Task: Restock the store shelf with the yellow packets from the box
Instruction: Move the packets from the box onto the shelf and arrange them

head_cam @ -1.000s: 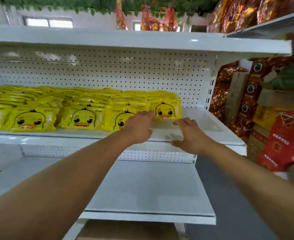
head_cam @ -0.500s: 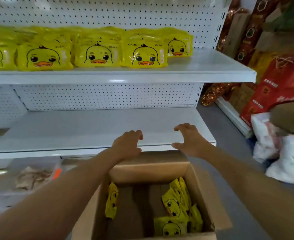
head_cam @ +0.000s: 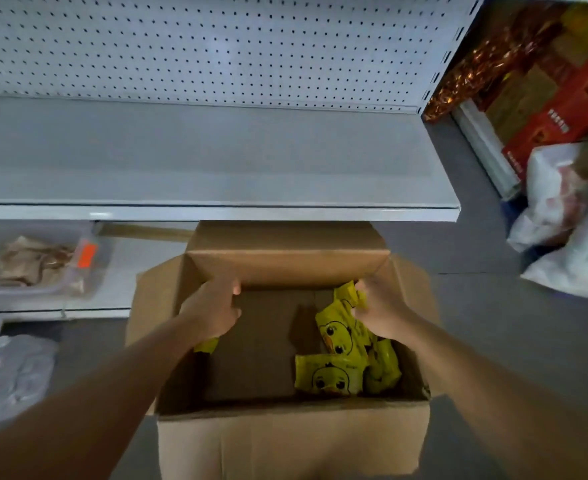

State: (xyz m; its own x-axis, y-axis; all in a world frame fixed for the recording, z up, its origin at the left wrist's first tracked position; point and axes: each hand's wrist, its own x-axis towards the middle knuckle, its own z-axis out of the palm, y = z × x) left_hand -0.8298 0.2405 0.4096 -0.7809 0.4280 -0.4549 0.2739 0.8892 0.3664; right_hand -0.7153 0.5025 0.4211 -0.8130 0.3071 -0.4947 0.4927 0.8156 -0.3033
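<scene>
An open cardboard box (head_cam: 287, 268) stands on the floor below the white shelf (head_cam: 216, 211). Several yellow duck packets (head_cam: 327, 375) lie at its right side, and one more yellow packet (head_cam: 206, 345) peeks out by the left wall. My right hand (head_cam: 380, 311) is inside the box with its fingers curled on the top edge of an upright yellow packet (head_cam: 341, 329). My left hand (head_cam: 216, 311) reaches down at the left of the box, back upward and fingers bent, covering most of the left packet. Its grip is hidden.
A clear tub with brown paper (head_cam: 39, 268) sits on the low ledge at left. Wrapped bottles (head_cam: 8, 372) lie on the floor below it. White bags (head_cam: 569, 237) and red cartons (head_cam: 559, 109) crowd the right side. The pegboard back wall (head_cam: 199, 50) rises behind the shelf.
My view dropped from the stocked shelf to the box. Both hands left the shelf edge and went down into the box, the right one reaching the packets.
</scene>
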